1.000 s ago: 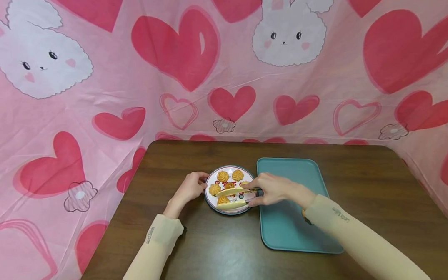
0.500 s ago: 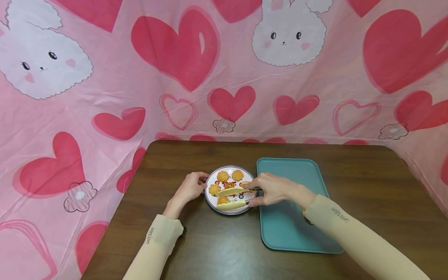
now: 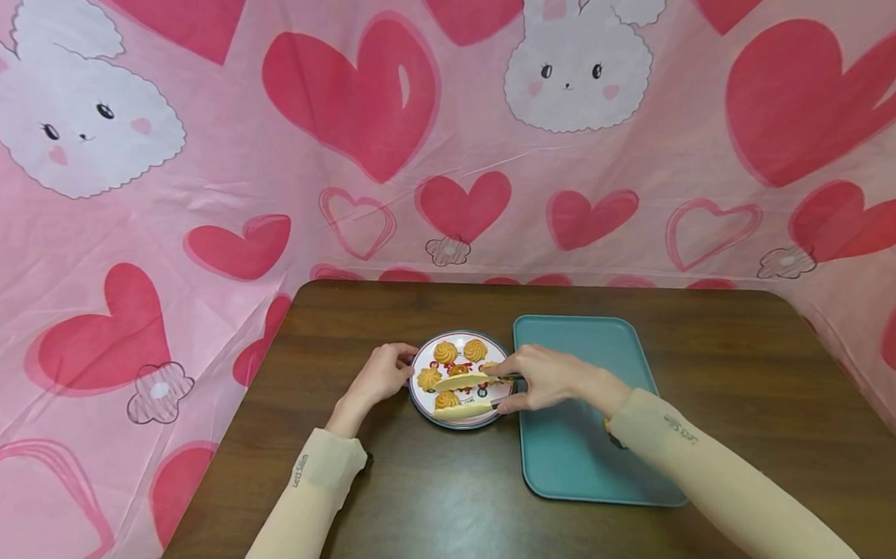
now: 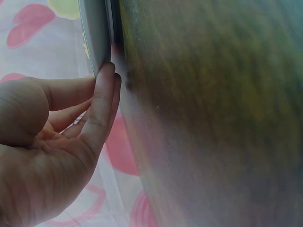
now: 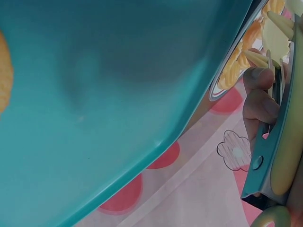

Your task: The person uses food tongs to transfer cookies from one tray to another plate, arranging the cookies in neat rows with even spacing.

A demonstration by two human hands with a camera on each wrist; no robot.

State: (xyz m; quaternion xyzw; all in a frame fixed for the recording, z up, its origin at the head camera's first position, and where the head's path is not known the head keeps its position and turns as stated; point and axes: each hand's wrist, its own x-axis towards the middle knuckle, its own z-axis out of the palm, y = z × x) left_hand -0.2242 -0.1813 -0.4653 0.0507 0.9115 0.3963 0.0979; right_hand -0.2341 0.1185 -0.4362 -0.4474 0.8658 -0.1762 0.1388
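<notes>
My left hand (image 3: 383, 372) pinches the left rim of a round white plate (image 3: 460, 338) with a red printed picture. In the left wrist view, thumb and fingers meet at the plate's edge (image 4: 96, 35). Tongs (image 3: 461, 411) with pale yellow tips are gripped by my right hand (image 3: 542, 377) from the plate's right side. Between their spread tips sits a swirled golden cookie (image 3: 447, 400) on the plate's near part. Several more cookies (image 3: 474, 350) lie around it, one partly hidden by my right fingers. The right wrist view shows the metal and yellow tongs handle (image 5: 286, 156) along the hand.
A teal tray (image 3: 591, 465) lies just right of the plate, under my right forearm. At the left edge of the right wrist view, a golden-brown round piece (image 5: 4, 71) shows against it. The brown wooden table (image 3: 428, 514) meets a pink heart-and-rabbit cloth (image 3: 458, 158) behind.
</notes>
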